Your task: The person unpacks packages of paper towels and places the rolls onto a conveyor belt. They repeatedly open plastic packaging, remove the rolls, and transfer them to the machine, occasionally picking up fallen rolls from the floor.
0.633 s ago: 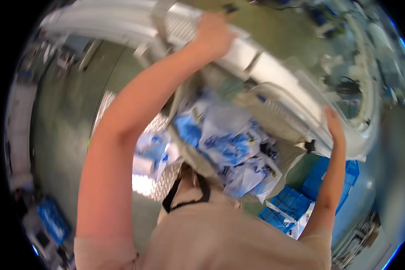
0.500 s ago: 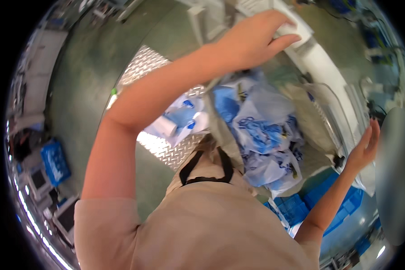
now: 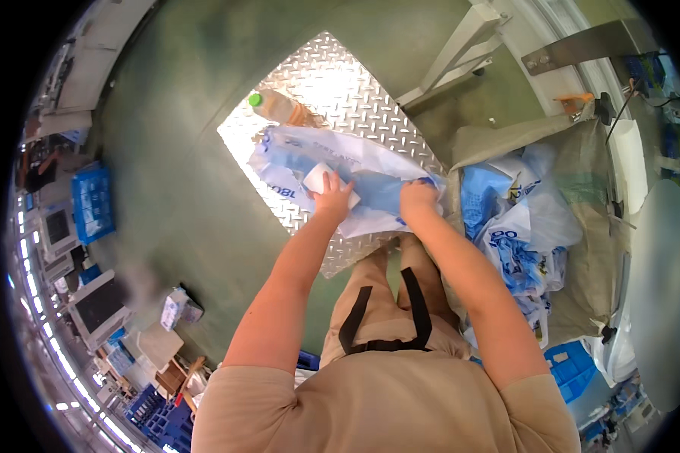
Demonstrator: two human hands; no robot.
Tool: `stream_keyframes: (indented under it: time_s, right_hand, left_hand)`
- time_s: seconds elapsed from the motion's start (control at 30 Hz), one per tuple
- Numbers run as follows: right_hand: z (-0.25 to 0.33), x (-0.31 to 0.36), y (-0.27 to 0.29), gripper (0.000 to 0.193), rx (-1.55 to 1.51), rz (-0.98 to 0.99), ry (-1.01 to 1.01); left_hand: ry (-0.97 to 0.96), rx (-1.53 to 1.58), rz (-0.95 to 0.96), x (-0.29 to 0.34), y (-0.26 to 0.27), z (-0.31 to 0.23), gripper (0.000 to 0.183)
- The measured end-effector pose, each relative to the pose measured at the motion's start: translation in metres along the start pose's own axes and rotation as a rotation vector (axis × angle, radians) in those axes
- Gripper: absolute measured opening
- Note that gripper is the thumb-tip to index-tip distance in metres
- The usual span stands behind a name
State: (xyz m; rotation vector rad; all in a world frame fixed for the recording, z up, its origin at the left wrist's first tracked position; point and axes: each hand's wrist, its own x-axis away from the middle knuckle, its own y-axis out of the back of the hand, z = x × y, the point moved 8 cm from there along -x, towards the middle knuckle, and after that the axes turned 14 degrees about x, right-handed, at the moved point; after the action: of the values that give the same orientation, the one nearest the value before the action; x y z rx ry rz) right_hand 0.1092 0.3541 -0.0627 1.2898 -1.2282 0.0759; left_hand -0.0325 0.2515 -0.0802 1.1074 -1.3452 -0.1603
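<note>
Near the frame's middle, the left hand (image 3: 332, 198) pinched a small white piece against the blue-and-white plastic bag (image 3: 340, 177) while the right hand (image 3: 418, 198) clutched its edge, so the slippery bag might have slid free onto the metal plate (image 3: 332, 83).

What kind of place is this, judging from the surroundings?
Probably a factory or warehouse floor: a green painted floor with a steel tread plate, stacked blue plastic crates, and a large sack of blue-and-white plastic bags.

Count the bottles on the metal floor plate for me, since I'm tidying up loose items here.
1. A single bottle with a green cap lies on the diamond-pattern floor plate, just beyond the blue-and-white plastic bag that both hands grip. The bag could be hiding others.
</note>
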Motion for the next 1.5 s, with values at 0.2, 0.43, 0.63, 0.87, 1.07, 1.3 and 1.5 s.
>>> stream_keyframes:
  time_s: [0.2, 0.43, 0.63, 0.87, 1.07, 1.3, 1.5]
  right_hand:
    - [0.024, 0.014, -0.047, 0.048, 0.208, 0.202, -0.088]
    - [0.022, 0.040, 0.001, 0.037, 0.010, -0.537, 0.253]
    - [0.008, 0.070, 0.045, 0.051, -0.157, -0.595, 0.486]
    - [-0.065, 0.133, 0.097, 0.057, -0.844, -0.804, 0.320]
    - [-0.256, 0.240, 0.053, 0.050, -1.816, -0.569, -0.120]
    - [-0.488, 0.451, -0.025, 0.053, -2.092, -0.936, -0.607]
    - [-0.547, 0.466, -0.129, 0.054, -1.938, -0.609, -1.013]
  left_hand:
    - [0.040, 0.205, -0.047, 0.002, -0.028, -0.014, 0.057]
    - [0.664, 0.780, -0.411, 0.027, -0.034, 0.013, 0.092]
    - [0.818, 0.840, -0.580, 0.009, -0.027, 0.057, 0.082]
    - [0.913, 0.923, -0.626, -0.006, -0.045, 0.084, 0.072]
    - [0.445, 1.796, -0.112, 0.046, 0.013, -0.008, 0.062]
    - [-0.240, 1.995, 1.040, 0.176, 0.233, -0.198, 0.070]
    - [-0.416, 1.469, 1.166, 0.127, 0.311, -0.439, 0.062]
